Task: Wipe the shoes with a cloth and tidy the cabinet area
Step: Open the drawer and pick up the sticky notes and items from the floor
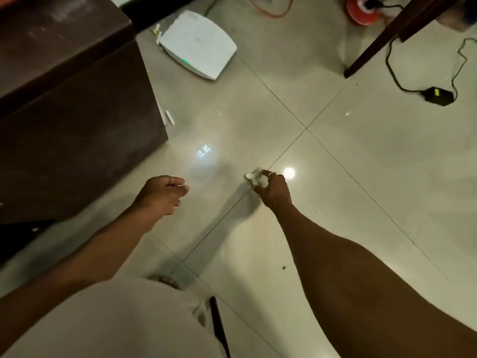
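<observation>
My right hand [272, 188] pinches a small crumpled white cloth [254, 177] over the glossy tiled floor [348, 164], near a tile joint. My left hand [162, 193] hovers to the left with its fingers curled inward, and it holds nothing that I can see. The dark brown cabinet [72, 112] stands at the left, close to my left hand. No shoes are in view.
A white router [198, 45] with a green light lies on the floor beyond the cabinet. A black power adapter [438, 95] with cable lies at the right, near a dark wooden furniture leg [374, 45]. A red round object [361, 9] and an orange cable sit at the top.
</observation>
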Demonstrator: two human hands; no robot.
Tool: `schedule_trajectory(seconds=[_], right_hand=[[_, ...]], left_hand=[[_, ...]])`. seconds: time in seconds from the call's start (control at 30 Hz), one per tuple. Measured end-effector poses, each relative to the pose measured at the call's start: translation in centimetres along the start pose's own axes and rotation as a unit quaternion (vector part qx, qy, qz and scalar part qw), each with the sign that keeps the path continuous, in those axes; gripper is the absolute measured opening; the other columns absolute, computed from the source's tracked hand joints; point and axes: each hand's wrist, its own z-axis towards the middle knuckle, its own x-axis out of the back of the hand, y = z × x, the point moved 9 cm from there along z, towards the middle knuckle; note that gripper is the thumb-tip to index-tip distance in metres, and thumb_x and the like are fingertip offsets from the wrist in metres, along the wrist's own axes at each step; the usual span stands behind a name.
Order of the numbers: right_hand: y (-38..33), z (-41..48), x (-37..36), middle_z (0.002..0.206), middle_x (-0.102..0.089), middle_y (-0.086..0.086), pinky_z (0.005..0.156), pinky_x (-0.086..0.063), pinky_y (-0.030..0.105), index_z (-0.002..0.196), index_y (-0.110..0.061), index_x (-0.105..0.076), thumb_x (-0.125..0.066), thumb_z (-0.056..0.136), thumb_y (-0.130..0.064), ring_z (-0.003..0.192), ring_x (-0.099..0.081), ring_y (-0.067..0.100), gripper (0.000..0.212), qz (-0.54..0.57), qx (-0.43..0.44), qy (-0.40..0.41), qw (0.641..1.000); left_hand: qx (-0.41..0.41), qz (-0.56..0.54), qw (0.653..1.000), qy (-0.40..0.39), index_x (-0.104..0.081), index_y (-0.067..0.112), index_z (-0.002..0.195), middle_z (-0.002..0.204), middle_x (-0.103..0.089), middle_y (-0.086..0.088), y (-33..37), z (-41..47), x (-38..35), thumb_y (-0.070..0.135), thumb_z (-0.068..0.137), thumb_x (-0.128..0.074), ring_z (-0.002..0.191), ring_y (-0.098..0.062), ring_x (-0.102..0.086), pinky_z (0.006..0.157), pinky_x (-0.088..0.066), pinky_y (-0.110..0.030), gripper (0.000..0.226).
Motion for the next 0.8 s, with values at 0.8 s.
schedule_trajectory(seconds=[0.8], right_hand=[[-20.0,-8.3,-6.8,0.076,-0.065,0.002,0.063,-0.047,0.026,0.083,-0.015,-0.072,-0.076,0.082,-0.024,0.073,-0.059,0.016,0.01,-0.003,0.107,-0.282,0.953]], left_hand=[[-0.007,-0.134,0.991,0.03,-0.069,0.016,0.113,0.088,-0.071,-0.004,-4.0,-4.8,7.1,0.015,0.092,-0.073,0.067,-0.018,-0.062,0.055,-0.043,-0.025,0.021]])
